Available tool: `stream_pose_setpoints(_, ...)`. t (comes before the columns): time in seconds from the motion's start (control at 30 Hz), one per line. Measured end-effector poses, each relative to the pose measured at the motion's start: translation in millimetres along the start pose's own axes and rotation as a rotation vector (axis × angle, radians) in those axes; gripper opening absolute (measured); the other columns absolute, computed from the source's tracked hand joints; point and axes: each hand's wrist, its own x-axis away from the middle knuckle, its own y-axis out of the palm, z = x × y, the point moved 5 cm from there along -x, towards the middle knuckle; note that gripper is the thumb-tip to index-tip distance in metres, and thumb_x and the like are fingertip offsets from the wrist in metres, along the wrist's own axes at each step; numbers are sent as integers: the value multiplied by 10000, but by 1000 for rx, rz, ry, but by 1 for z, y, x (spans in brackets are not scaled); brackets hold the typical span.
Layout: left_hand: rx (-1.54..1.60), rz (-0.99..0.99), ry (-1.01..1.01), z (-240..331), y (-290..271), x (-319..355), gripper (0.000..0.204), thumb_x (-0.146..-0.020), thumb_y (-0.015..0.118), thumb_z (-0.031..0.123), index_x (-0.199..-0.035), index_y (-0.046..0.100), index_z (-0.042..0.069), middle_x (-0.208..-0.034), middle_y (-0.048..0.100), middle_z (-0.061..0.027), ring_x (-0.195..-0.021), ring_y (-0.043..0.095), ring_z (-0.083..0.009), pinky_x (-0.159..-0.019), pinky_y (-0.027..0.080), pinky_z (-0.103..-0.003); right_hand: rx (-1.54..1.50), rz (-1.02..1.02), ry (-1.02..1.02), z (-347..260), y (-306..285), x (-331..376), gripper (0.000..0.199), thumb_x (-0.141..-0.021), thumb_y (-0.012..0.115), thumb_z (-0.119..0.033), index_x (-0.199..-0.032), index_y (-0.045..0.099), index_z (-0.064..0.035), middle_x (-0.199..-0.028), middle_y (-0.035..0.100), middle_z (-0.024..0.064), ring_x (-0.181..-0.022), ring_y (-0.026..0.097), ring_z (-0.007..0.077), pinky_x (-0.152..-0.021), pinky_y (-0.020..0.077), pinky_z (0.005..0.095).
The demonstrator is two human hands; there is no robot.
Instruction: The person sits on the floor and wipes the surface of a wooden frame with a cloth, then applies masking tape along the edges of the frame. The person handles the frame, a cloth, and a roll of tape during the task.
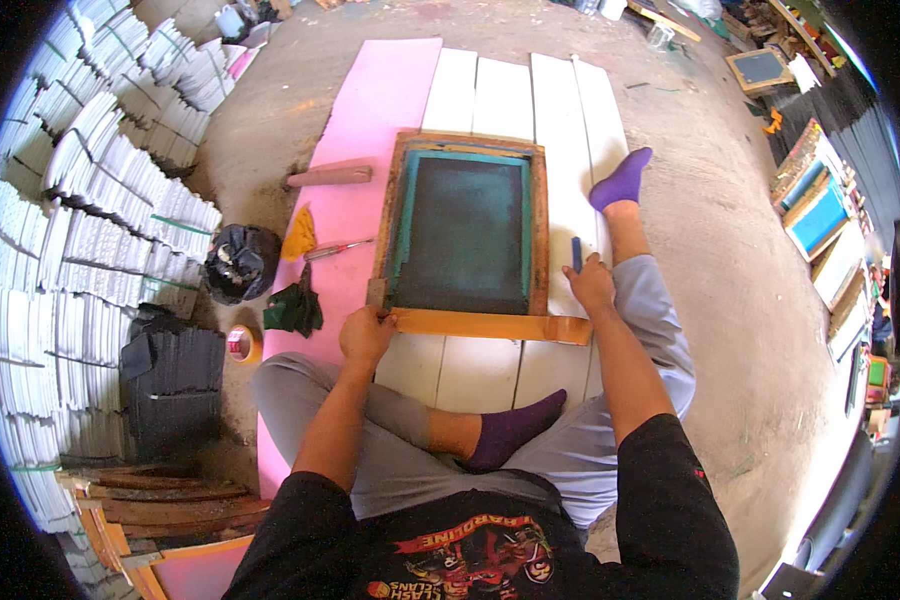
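Observation:
A wooden-framed printing screen (539,220) with dark mesh and a teal border lies on the boards in front of me. Along its near edge runs a strip of brown tape (470,325), its right end slightly curled. My left hand (366,337) pinches the strip's left end at the frame's near left corner. Just beyond the right end of the tape, my right hand (592,285) is closed around a slim blue tool (576,254) that points away from me. Its kind is too small to make out.
Left of the screen, a pink board (355,220) bears a rolled pink piece (332,176), a yellow scrap (299,234), a screwdriver (332,249) and a dark green cloth (294,306). A tape roll (241,343) and black bag (240,262) sit on the floor beside stacked white bundles (120,230).

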Motion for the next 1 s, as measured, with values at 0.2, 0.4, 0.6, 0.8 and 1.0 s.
stream_pose_setpoints(0.2, 29, 6, -6, 10, 0, -4, 293, -832, 757, 370, -980, 789, 120, -901, 752, -154, -856, 726, -346, -748, 563, -459, -26, 21, 31, 42, 34, -28, 534, -943, 651, -377, -1217, 482, 49, -955, 692, 260, -932, 691, 456, -849, 556, 533)
stream_pose_setpoints(0.4, 40, 16, -68, -3, -5, -3, 292, -817, 767, 377, -971, 793, 131, -901, 753, -146, -860, 728, -338, -759, 563, -455, -677, 25, 150, 13, -8, 15, 303, -1027, 529, -249, -1127, 548, 36, -738, 659, 147, -549, 669, 247, -485, 536, 389)
stream_pose_setpoints(0.6, 57, 15, -12, 2, 4, -8, 275, -816, 769, 376, -941, 796, 133, -898, 753, -142, -864, 728, -338, -771, 563, -450, -696, -90, 33, 15, -1, 120, 407, -987, 540, -147, -1358, 493, 13, -813, 676, 193, -695, 705, 270, -567, 551, 417)
stream_pose_setpoints(0.8, 50, -9, 1, 5, 6, -10, 268, -818, 765, 374, -942, 797, 138, -882, 754, -143, -863, 730, -337, -772, 564, -448, -612, -116, 38, -5, 4, 194, 419, -985, 533, -115, -1393, 503, -22, -870, 663, 218, -725, 685, 318, -637, 543, 427)
stream_pose_setpoints(1.0, 46, 13, -19, 7, -1, -5, 275, -824, 761, 381, -945, 796, 137, -882, 755, -139, -863, 730, -338, -769, 561, -449, -456, -30, -74, -16, -1, 197, 471, -964, 577, -109, -1422, 473, -68, -958, 677, 311, -888, 664, 508, -765, 524, 572)
